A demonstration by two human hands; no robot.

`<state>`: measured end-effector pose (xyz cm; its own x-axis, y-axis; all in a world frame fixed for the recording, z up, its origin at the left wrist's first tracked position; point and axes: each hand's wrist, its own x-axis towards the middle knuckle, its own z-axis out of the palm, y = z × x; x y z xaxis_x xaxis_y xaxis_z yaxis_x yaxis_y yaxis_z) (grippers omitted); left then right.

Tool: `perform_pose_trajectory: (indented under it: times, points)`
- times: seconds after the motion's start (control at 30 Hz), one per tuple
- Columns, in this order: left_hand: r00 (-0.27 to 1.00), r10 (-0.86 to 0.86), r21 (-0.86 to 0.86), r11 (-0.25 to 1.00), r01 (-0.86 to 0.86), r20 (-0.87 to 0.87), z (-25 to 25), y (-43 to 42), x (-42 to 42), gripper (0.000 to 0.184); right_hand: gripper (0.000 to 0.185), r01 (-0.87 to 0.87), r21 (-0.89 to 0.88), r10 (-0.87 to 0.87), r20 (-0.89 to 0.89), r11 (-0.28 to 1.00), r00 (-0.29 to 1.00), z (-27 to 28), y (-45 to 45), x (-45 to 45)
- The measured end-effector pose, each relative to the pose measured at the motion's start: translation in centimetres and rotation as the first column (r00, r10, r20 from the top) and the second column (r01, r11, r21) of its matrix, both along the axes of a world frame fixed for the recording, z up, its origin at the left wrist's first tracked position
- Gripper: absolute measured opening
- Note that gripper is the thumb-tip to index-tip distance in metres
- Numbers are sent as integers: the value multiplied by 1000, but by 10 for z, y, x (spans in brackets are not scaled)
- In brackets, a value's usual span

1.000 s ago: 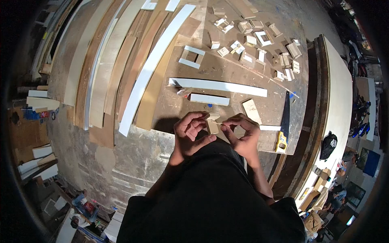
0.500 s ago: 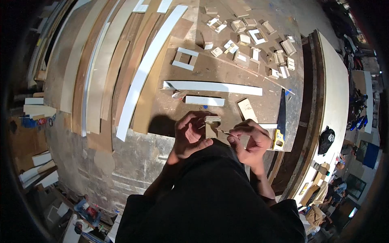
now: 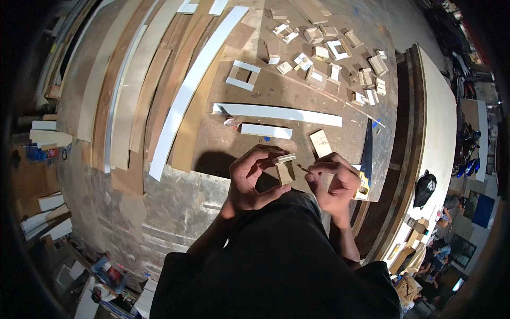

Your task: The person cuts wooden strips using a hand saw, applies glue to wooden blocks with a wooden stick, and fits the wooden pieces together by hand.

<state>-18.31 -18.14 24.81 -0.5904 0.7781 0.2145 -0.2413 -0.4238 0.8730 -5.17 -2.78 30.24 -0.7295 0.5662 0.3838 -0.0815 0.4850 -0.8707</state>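
Note:
My left hand (image 3: 252,178) grips a small wooden box-like piece (image 3: 286,171) between thumb and fingers, its hollow side facing up. Just right of it, my right hand (image 3: 338,181) pinches a thin, stick-like thing (image 3: 303,168) whose tip points at the piece. A small gap separates tip and piece; the exact kind of stick is too small to tell. Beyond my hands, a pale wood block (image 3: 320,142) lies on the table, along with a short white-faced strip (image 3: 266,131) and a longer one (image 3: 279,114). A handsaw (image 3: 367,146) with a yellow handle rests by my right hand.
Several small wooden assemblies (image 3: 317,77) are scattered at the far right of the table. A square frame (image 3: 243,75) lies nearer the middle. Long boards (image 3: 183,101) cover the left side. On the pale bench (image 3: 438,127) to the right sits a black bag (image 3: 425,189). People are in the background.
The stick in my right hand has drawn back from the wooden piece. My left hand has tilted the piece, so more of its hollow shows.

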Motion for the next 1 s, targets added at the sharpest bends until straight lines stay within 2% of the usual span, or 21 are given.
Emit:
perform_pose_trajectory:
  times: [0.1, 0.17, 0.23, 0.27, 0.33, 0.37, 0.43, 0.5, 0.57, 0.67, 0.77, 0.83, 0.9, 0.97, 1.0]
  points:
    - [991, 93, -34, 995, -96, -92, 5, 0, 6, 59, 16, -23, -19, 23, -11, 1000, 1000, -4, 2, 4]
    - [983, 138, -58, 988, -145, -118, 10, 1, 13, 59, 16, -2, -106, 2, 0, 994, 1000, -2, 4, 12]
    - [950, 217, -159, 953, -256, -226, 15, 3, 20, 54, 15, -21, -129, 23, 9, 991, 1000, -3, 7, 17]
    - [950, 214, -162, 954, -254, -226, 16, 5, 23, 54, 15, -37, -152, 41, 22, 988, 999, -4, 7, 21]
    - [905, 173, -219, 937, -273, -389, 19, 7, 28, 58, 15, -55, -146, 64, 57, 988, 996, -9, 9, 22]
    - [905, 174, -222, 935, -275, -389, 22, 9, 30, 58, 15, -78, -136, 91, 89, 988, 992, -11, 10, 22]
    - [806, 175, -234, 903, -360, -565, 36, 13, 34, 53, 15, -83, -153, 100, 106, 985, 989, -13, 15, 23]
    - [792, 206, -251, 877, -410, -575, 39, 15, 40, 52, 16, -16, -160, 41, 159, 987, 986, -18, 23, 28]
    - [719, 214, -219, 861, -458, -662, 39, 17, 44, 53, 17, -18, -234, 50, 134, 972, 990, -26, 31, 37]
    - [711, 192, -274, 831, -485, -676, 44, 21, 54, 52, 16, -78, -327, 111, 83, 942, 990, -26, 33, 46]
    - [730, 171, -299, 833, -466, -662, 44, 23, 61, 52, 15, -128, -290, 168, 117, 949, 979, -24, 28, 44]
    - [742, 169, -308, 833, -460, -649, 46, 22, 64, 53, 14, -118, -296, 159, 119, 948, 980, -30, 29, 46]
    - [753, 174, -317, 830, -459, -634, 44, 21, 68, 54, 13, -11, -376, 79, 166, 927, 983, -36, 32, 50]
    - [827, 214, -332, 842, -426, -519, 34, 19, 72, 56, 11, -6, -384, 83, 184, 923, 979, -36, 35, 53]
    - [826, 216, -334, 839, -430, -521, 30, 17, 73, 56, 11, -37, -384, 104, 156, 923, 982, -33, 34, 53]
